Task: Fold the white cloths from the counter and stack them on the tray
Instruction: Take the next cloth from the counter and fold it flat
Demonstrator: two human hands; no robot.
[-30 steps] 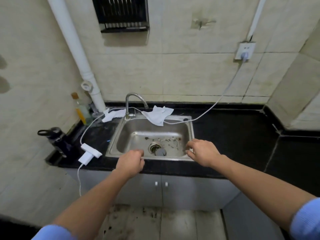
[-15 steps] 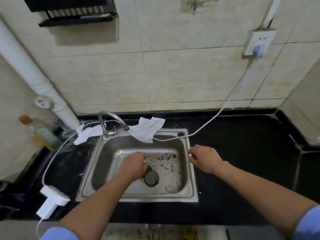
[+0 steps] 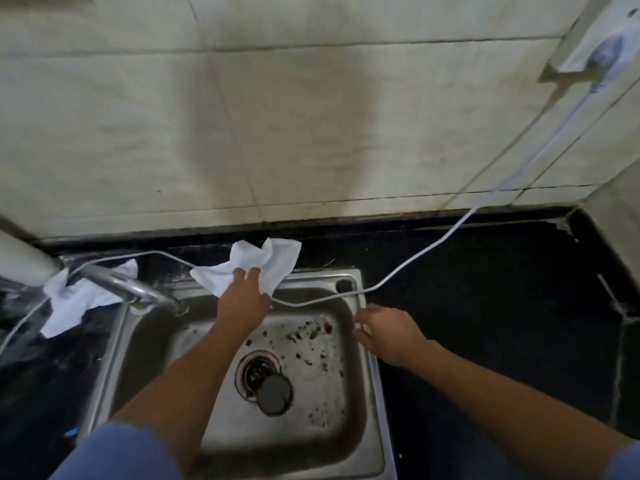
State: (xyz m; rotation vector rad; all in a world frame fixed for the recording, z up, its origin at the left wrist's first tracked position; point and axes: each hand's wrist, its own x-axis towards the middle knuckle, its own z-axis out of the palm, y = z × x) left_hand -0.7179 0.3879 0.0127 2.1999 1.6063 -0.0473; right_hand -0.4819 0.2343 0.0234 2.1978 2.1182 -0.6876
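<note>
Left arm extended forward over the sink (image 3: pixel 375 393). Left hand (image 3: pixel 242 299) is palm down at the sink's rear edge, fingers straight, tips resting on the white cloth (image 3: pixel 273 259). Right hand (image 3: pixel 384 332) is at the sink's right edge, fingers loosely curled and holding nothing. Contact with the rim appears likely but is unconfirmed. Forearms bare, blue sleeves (image 3: pixel 117 452) at the elbows.

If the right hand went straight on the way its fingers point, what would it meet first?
Probably the white cable sagging across the sink's back right corner, just ahead of the right hand. Depth is unclear, so the hand might pass over it.
</note>
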